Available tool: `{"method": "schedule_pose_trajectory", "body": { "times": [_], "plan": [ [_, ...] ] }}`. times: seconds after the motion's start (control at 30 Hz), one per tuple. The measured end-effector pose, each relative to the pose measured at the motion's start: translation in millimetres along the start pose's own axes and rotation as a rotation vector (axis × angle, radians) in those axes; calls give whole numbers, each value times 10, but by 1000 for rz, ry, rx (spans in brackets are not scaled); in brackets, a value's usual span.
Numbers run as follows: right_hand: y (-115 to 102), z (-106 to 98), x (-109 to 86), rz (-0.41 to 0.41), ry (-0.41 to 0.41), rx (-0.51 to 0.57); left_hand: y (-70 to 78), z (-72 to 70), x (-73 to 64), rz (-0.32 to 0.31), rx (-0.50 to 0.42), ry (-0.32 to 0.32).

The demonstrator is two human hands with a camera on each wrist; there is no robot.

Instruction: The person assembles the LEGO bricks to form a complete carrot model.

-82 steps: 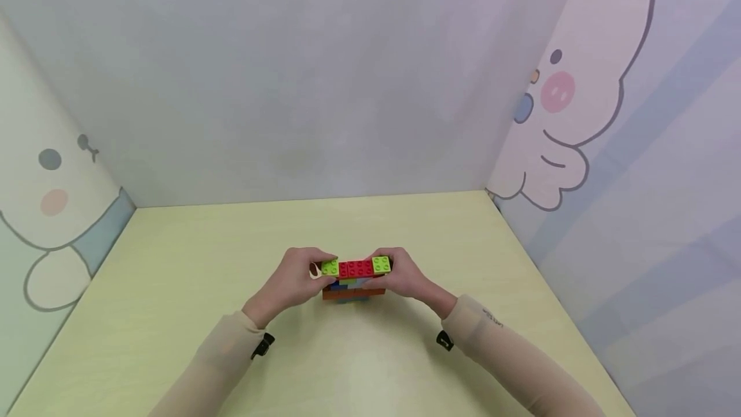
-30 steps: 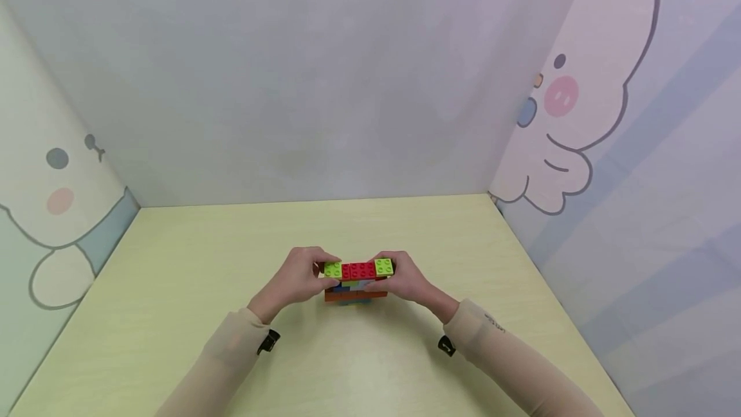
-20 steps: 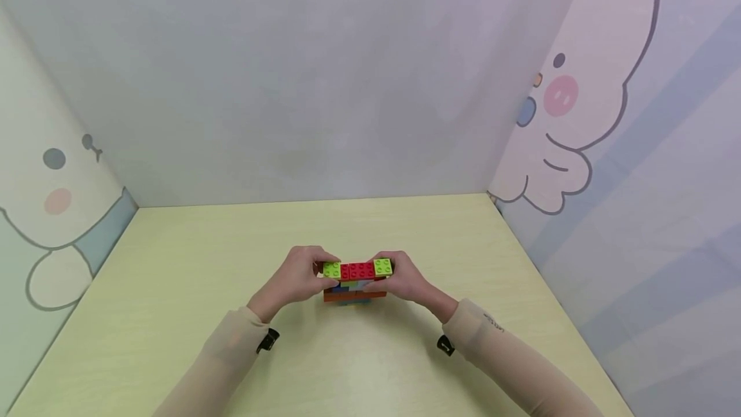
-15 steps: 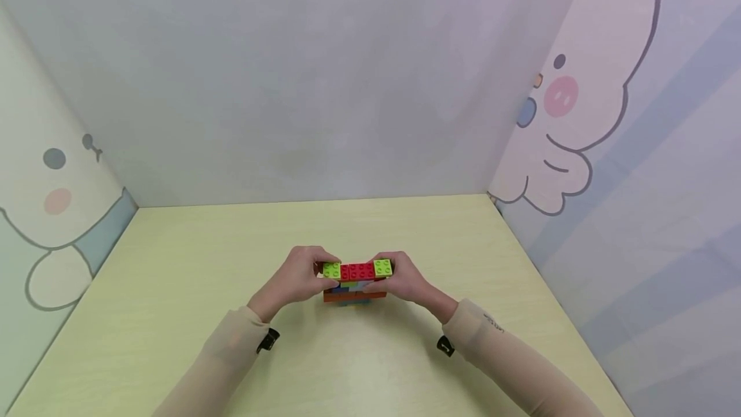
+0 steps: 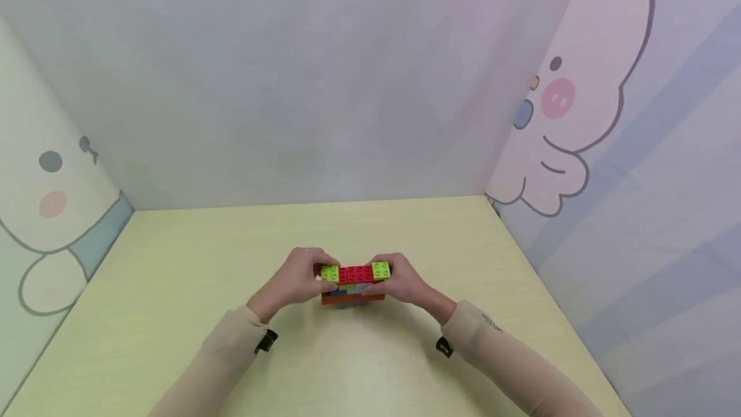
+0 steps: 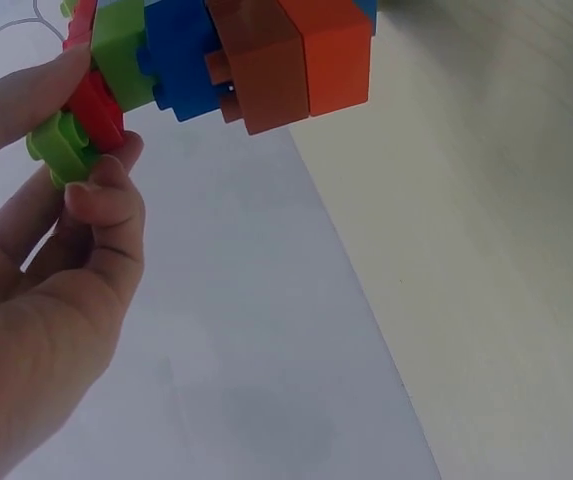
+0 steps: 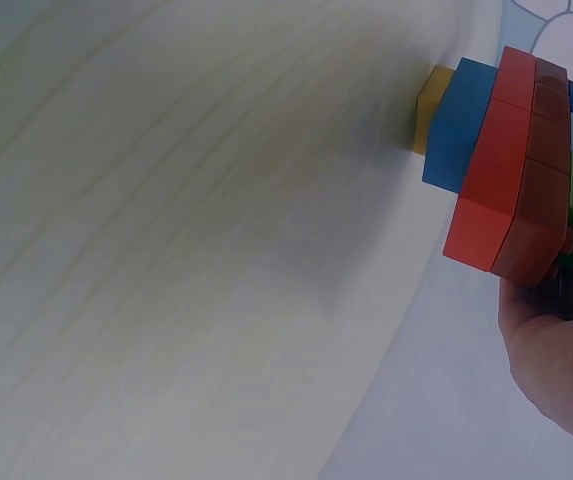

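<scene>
A built-up block of toy building bricks [image 5: 360, 273] is between my two hands in the head view. Its top row has a lime-green brick at each end and red bricks in the middle. Lower rows show green, blue, brown and orange bricks [image 6: 331, 55], then a blue brick [image 7: 460, 125] and a yellow brick [image 7: 432, 112] at the bottom. My left hand [image 5: 298, 277] pinches the left end near the top, thumb in front and fingers behind. The right hand [image 5: 403, 280] grips the right end likewise. Whether the yellow brick touches the table, I cannot tell.
A pale yellow tabletop [image 5: 191, 256] spreads under and around the hands. Grey fabric [image 5: 301, 82] closes off the back, and printed cartoon panels [image 5: 579, 114] stand along both sides. Black wrist devices [image 5: 267, 342] hang under both sleeves.
Both hands keep their hold at the two ends of the brick block. Only a slight shift of the head view shows.
</scene>
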State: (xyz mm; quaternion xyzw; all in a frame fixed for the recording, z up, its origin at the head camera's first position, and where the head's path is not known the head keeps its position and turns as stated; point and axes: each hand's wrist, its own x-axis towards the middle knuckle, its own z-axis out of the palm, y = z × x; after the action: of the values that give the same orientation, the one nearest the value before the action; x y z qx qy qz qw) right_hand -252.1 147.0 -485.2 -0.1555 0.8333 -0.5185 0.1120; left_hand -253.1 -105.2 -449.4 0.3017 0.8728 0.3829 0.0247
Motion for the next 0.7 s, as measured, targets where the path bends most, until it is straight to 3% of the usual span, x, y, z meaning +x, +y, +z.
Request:
{"method": "schedule_pose_trajectory", "body": {
  "times": [0.3, 0.4, 0.7],
  "plan": [
    [-16, 12, 2, -19, -19, -13, -43, 74, -46, 40, 19, 74],
    [-15, 12, 2, -30, -28, -10, -95, 122, -54, 39, -18, 93],
    [57, -2, 2, -50, -17, 16, -213, 301, -86, -50, -193, 112]
  ]
}}
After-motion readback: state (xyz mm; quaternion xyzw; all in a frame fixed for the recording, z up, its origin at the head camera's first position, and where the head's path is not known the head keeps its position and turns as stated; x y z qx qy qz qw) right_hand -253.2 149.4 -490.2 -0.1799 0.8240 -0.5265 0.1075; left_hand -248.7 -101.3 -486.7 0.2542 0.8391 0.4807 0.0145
